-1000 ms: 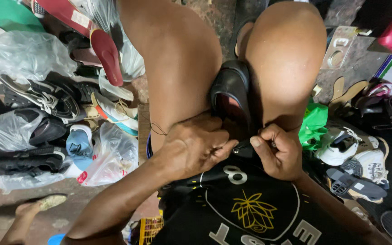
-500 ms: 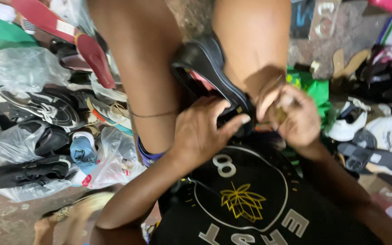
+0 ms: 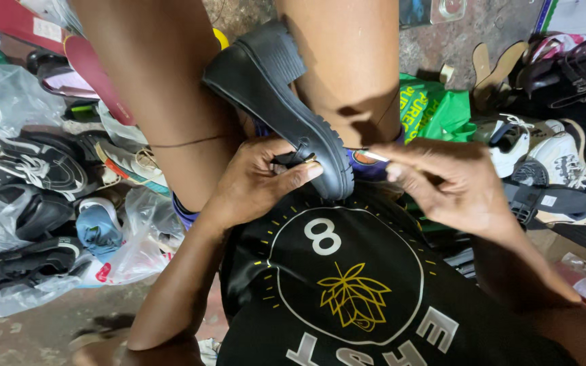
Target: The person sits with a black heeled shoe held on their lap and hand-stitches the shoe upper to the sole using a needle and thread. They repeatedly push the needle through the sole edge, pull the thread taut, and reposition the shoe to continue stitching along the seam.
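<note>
- Black shoe lies wedged between the person's two bare knees, chunky heel pointing away, toe end toward the torso; sole edge turned up and to the right; the knees appear to act as a clamp, so both hands stay free for fine work.
- Left hand closed on the near part of the shoe; thumb and fingers pressed together on a small black strap or flap at the upper, just beside the sole edge; judged: this grip steadies the working spot and keeps the flap lifted off the sole.
- Right hand held just right of the toe, not touching the shoe; thumb and forefinger pinch a thin pale implement, its tip aimed at the toe edge; whether needle, awl or stick cannot be told; no thread can be made out.
- The tool sits level with the seam between upper and sole; judged: held low and sideways so it meets that seam flat rather than from above.
- Surroundings: clear plastic bags over worn sneakers on the left; green bag behind the right knee; white shoes and a dark sandal at right; red insole at upper left; all out of hand's reach on bare concrete floor.
</note>
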`<state>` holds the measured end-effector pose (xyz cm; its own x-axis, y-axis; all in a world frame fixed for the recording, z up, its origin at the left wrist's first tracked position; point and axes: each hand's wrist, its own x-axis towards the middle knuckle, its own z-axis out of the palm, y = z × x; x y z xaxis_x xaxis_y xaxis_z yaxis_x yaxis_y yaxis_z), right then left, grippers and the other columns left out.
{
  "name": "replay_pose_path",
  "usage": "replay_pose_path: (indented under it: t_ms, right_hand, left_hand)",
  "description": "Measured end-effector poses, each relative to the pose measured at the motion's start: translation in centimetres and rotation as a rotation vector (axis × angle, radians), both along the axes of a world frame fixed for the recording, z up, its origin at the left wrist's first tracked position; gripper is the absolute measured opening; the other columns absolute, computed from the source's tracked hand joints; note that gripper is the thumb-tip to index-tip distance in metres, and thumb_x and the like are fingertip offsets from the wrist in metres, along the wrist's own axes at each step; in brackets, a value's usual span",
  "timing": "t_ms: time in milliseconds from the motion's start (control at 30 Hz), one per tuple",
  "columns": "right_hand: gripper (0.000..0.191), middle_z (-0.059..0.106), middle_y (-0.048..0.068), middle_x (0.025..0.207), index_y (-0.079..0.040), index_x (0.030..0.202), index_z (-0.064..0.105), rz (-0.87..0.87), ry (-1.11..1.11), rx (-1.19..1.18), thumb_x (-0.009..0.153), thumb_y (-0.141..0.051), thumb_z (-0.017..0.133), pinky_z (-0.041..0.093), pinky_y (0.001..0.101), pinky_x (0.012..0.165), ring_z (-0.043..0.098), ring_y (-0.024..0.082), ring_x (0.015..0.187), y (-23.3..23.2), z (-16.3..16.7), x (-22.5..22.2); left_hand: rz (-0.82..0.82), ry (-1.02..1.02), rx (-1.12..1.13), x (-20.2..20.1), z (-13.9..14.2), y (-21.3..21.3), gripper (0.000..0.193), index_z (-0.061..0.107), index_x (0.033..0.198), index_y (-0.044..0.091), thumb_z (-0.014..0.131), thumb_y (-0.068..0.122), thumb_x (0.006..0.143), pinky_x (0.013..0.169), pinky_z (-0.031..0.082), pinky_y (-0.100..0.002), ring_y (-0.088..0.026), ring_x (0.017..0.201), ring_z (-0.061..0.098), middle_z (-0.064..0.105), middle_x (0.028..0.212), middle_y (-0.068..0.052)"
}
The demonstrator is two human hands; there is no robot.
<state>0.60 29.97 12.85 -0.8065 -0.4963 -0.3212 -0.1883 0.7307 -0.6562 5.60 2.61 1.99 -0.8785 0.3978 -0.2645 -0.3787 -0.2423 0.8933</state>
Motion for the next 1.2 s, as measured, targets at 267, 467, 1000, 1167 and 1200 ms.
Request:
replay_pose_path:
  t_ms: [267,467,1000,1167,1200]
  right_hand:
    - [0.036,0.074,0.006,0.08,-0.016,0.127,0.073,0.169,-0.033,0.043,0.091,-0.007,0.068,0.055,0.0293,0.056,0.068,0.013,0.061,-1.0,0.1,0.9]
    - [0.032,0.079,0.008,0.094,-0.017,0.123,0.074,0.212,0.023,0.131,0.092,-0.011,0.068,0.057,0.0283,0.049,0.069,0.012,0.054,-1.5,0.1,0.4]
    - [0.041,0.071,0.003,0.078,-0.014,0.122,0.073,0.579,0.05,0.453,0.081,-0.012,0.074,0.046,0.0317,0.031,0.064,0.016,0.047,-4.5,-0.3,-3.8]
    - [0.022,0.071,0.002,0.082,-0.011,0.111,0.072,0.599,0.158,0.275,0.089,-0.012,0.071,0.046,0.0321,0.039,0.062,0.016,0.051,-4.6,-2.1,-4.4]
    - [0.021,0.07,0.002,0.083,-0.012,0.111,0.071,0.596,0.2,0.236,0.089,-0.012,0.07,0.047,0.034,0.043,0.062,0.018,0.054,-4.5,-2.3,-4.3]
  left_hand:
    - [-0.02,0.051,0.056,0.8,-0.5,0.2,0.022,0.072,0.119,0.003,0.07,0.013,0.1,0.082,0.061,-0.026,-0.004,0.095,0.065,0.075,0.104,-0.001]
    - [-0.023,-0.001,0.073,0.2,-0.2,0.4,0.023,0.071,0.121,0.003,0.069,0.011,0.099,0.078,0.062,-0.026,-0.004,0.094,0.065,0.075,0.106,-0.002]
    - [-0.042,0.222,-0.406,-1.4,-1.0,0.0,0.062,0.062,0.128,0.005,0.086,0.038,0.082,0.099,0.051,-0.044,-0.039,0.118,0.066,0.068,0.125,-0.018]
    - [-0.055,0.217,-0.415,-1.4,-1.9,-0.1,0.062,0.061,0.132,0.005,0.083,0.038,0.084,0.102,0.05,-0.046,-0.04,0.121,0.063,0.066,0.128,-0.019]
    - [-0.047,0.218,-0.398,-1.4,-2.1,-0.2,0.062,0.06,0.133,0.005,0.083,0.038,0.085,0.103,0.05,-0.045,-0.04,0.122,0.063,0.066,0.129,-0.018]
